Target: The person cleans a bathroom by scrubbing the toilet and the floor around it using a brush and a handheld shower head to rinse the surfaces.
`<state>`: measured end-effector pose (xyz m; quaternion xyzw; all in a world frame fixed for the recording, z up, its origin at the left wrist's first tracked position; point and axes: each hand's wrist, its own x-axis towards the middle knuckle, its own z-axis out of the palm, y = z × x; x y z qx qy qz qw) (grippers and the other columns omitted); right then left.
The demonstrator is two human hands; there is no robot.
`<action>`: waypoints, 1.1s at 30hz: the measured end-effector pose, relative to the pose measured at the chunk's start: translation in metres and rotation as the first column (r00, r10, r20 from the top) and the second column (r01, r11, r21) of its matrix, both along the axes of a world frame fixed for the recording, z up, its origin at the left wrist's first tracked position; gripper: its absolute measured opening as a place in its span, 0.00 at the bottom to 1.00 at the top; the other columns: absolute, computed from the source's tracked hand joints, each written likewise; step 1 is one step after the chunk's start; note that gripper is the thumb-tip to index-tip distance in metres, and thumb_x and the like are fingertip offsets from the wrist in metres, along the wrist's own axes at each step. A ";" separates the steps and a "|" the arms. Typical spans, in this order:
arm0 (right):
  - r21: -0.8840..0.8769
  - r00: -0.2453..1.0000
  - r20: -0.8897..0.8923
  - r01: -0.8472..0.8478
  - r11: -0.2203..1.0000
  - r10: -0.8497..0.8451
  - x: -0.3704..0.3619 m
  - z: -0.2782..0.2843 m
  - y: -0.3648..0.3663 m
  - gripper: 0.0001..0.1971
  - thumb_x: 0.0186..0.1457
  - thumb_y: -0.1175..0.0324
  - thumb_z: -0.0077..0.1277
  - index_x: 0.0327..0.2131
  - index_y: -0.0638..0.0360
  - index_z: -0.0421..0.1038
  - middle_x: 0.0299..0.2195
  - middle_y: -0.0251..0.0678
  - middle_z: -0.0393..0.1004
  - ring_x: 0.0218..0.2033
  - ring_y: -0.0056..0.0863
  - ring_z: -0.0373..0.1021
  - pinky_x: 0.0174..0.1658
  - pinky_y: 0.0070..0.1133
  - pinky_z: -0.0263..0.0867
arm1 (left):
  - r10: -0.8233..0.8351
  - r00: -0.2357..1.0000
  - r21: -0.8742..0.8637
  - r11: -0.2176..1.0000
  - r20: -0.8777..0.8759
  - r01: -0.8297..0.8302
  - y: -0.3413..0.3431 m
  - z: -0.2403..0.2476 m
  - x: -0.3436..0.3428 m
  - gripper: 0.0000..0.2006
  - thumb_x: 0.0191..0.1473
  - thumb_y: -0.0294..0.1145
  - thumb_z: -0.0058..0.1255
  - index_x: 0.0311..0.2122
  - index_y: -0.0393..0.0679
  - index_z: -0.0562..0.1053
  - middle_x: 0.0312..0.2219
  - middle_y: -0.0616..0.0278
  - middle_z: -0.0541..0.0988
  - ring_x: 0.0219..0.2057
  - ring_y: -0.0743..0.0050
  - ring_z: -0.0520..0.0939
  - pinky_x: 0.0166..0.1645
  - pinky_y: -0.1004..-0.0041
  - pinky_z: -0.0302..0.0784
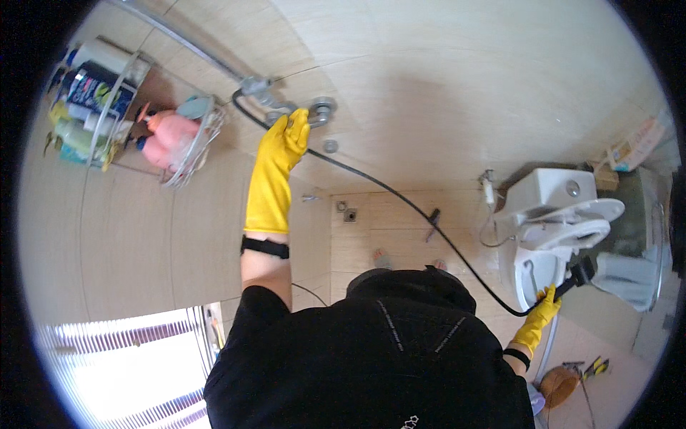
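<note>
My left hand (279, 154), in a long yellow rubber glove, reaches up to the chrome shower tap (323, 109) on the wall. Its bent fingers close on the tap's body or lever; the exact spot is partly hidden by the glove. In my right hand (541, 317), gloved the same way, is the handle of a black shower head (582, 272). The head is held out at the far right, by the toilet bowl. A black hose (400, 194) sags from the tap across to that handle. Whether water is flowing cannot be made out.
A white toilet (547, 191) with raised lid and seat stands at the right. Wire shelves (107, 118) with several bottles hang at the upper left, near a metal rail (187, 44). A brush-like item (434, 218) and a drain (350, 215) are on the floor. A brown basket (560, 386) sits lower right.
</note>
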<state>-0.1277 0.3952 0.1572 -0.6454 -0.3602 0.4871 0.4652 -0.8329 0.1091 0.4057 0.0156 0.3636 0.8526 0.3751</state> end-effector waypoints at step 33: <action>-0.035 0.960 -0.278 -0.054 0.998 0.042 0.012 0.007 0.014 0.13 0.52 0.70 0.58 0.37 0.64 0.66 0.24 0.33 0.72 0.23 0.22 0.71 0.29 0.18 0.68 | -0.466 0.314 -0.478 0.289 -0.827 -0.830 -0.088 -0.004 -0.064 0.27 0.54 0.43 0.56 0.51 0.31 0.68 0.43 0.54 0.76 0.44 0.71 0.75 0.49 0.73 0.70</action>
